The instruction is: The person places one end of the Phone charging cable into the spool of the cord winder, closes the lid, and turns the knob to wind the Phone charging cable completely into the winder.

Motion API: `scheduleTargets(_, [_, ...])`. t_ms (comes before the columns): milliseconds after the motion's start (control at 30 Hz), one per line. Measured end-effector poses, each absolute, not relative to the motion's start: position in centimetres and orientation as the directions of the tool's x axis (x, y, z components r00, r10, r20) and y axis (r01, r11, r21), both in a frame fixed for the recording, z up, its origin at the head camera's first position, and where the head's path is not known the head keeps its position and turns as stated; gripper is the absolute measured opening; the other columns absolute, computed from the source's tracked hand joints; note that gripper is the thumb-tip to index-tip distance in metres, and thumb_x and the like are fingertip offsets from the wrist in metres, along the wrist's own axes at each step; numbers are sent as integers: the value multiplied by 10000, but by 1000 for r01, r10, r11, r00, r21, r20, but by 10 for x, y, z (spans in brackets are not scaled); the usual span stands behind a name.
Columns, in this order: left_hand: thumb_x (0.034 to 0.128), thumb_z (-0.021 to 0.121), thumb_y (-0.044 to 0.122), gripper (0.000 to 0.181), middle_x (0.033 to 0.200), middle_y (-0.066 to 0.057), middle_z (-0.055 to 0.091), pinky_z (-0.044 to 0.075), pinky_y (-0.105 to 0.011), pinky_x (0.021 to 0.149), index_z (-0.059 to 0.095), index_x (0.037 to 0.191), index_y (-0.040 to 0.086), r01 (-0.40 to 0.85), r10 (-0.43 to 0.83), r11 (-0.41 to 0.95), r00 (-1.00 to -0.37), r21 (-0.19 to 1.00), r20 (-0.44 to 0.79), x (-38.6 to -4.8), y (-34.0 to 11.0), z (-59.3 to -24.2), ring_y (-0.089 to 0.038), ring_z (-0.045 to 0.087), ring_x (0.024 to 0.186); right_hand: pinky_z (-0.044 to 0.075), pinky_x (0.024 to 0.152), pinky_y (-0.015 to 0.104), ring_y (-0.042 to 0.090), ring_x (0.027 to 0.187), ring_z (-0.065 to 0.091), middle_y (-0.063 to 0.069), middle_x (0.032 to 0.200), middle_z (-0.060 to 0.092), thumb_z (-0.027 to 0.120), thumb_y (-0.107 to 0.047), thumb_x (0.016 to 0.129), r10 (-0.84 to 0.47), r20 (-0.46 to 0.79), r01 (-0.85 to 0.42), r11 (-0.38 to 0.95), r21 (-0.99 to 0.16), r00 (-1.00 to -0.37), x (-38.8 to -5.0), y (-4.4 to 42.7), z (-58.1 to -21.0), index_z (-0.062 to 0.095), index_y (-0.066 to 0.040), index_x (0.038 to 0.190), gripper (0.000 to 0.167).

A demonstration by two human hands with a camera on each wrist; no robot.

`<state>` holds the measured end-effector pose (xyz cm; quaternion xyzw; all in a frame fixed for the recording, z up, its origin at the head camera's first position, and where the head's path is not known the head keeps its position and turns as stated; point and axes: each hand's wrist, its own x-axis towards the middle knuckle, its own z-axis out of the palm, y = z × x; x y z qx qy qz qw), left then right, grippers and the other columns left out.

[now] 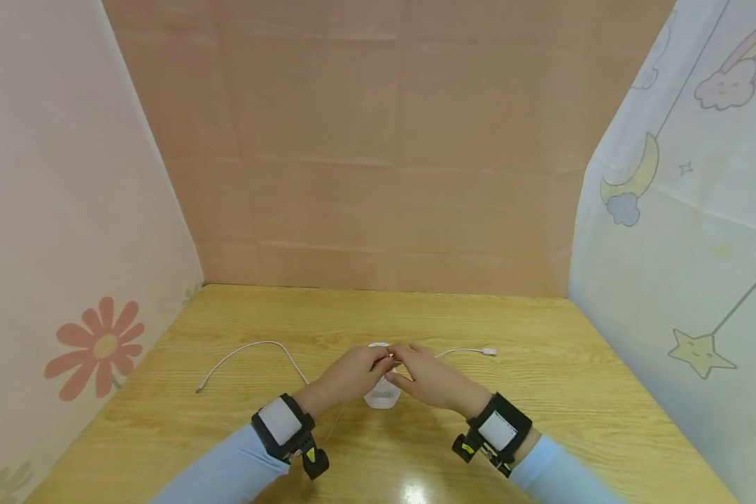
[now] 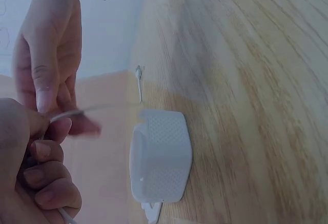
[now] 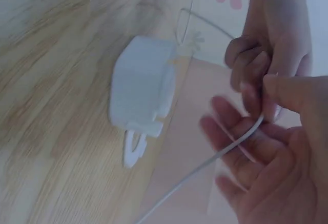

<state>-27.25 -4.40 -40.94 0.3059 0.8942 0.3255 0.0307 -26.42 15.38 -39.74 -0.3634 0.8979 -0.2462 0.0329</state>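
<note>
My left hand (image 1: pixel 355 374) (image 2: pixel 36 167) grips a white cable (image 2: pixel 97 107) (image 3: pixel 200 167) with curled fingers. My right hand (image 1: pixel 431 378) (image 3: pixel 271 167) meets it fingertip to fingertip; its thumb reaches toward the left fingers, while its other fingers are spread and slightly bent, with the cable running across them. Just beyond and partly under both hands, a white faceted case (image 1: pixel 383 395) (image 2: pixel 166 155) (image 3: pixel 141 80) rests on the table, a small loop piece (image 3: pixel 134 149) at one end.
On the wooden table (image 1: pixel 510 420), one cable end (image 1: pixel 200 386) lies at the left and a USB plug (image 1: pixel 489 351) at the right. A brown sheet (image 1: pixel 384 140) hangs behind; patterned white cloths (image 1: pixel 69 210) (image 1: pixel 687 266) stand at both sides.
</note>
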Motion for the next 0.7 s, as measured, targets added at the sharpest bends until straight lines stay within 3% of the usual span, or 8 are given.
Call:
scheduleTargets(100, [1033, 463, 239, 215, 625, 71, 435, 286, -188, 477, 616, 909, 152, 532, 573, 600, -807, 597, 143, -273, -44, -410, -52, 336, 481, 521, 860, 323, 172, 1065, 625, 47, 1213, 632, 493, -305, 1016, -672, 114, -620, 585, -523, -731, -263, 152, -400, 486, -109, 1301, 346])
scheduleTargets(233, [1022, 492, 231, 208, 620, 75, 408, 274, -185, 485, 602, 860, 160, 553, 592, 576, -790, 602, 160, -273, -45, -413, -46, 321, 498, 493, 671, 225, 119, 827, 619, 24, 1104, 659, 495, -328, 1007, -683, 112, -608, 547, -575, -722, -268, 155, -406, 532, -134, 1211, 284])
scheduleTargets(333, [1025, 486, 247, 227, 626, 78, 406, 278, -186, 491, 604, 860, 143, 553, 600, 559, -784, 618, 160, -274, -47, -414, -43, 322, 510, 480, 676, 224, 81, 798, 594, -5, 1057, 674, 488, -398, 992, -674, 131, -615, 554, -561, -727, -272, 159, -409, 587, -157, 1131, 295])
scheduleTargets(433, [1030, 467, 282, 280, 639, 72, 432, 293, -195, 495, 618, 878, 102, 528, 596, 559, -792, 639, 133, -275, -53, -414, -55, 336, 511, 446, 629, 216, 24, 694, 514, -34, 871, 648, 488, -424, 986, -650, 161, -619, 575, -535, -743, -277, 166, -411, 636, -138, 978, 322])
scheduleTargets(567, [1034, 447, 323, 345, 671, 47, 467, 323, -216, 511, 631, 900, 63, 480, 565, 587, -820, 652, 95, -283, -67, -418, -76, 374, 539, 325, 516, 201, 11, 533, 334, -76, 642, 464, 519, -381, 986, -585, 189, -585, 621, -522, -789, -284, 183, -413, 615, -75, 784, 379])
scheduleTargets(700, [1043, 414, 337, 386, 674, 35, 447, 332, -234, 531, 612, 859, 60, 422, 515, 625, -855, 657, 59, -296, -87, -427, -94, 384, 566, 274, 495, 192, 3, 488, 270, -115, 586, 352, 524, -417, 977, -533, 187, -543, 658, -523, -825, -289, 196, -415, 599, -57, 729, 443])
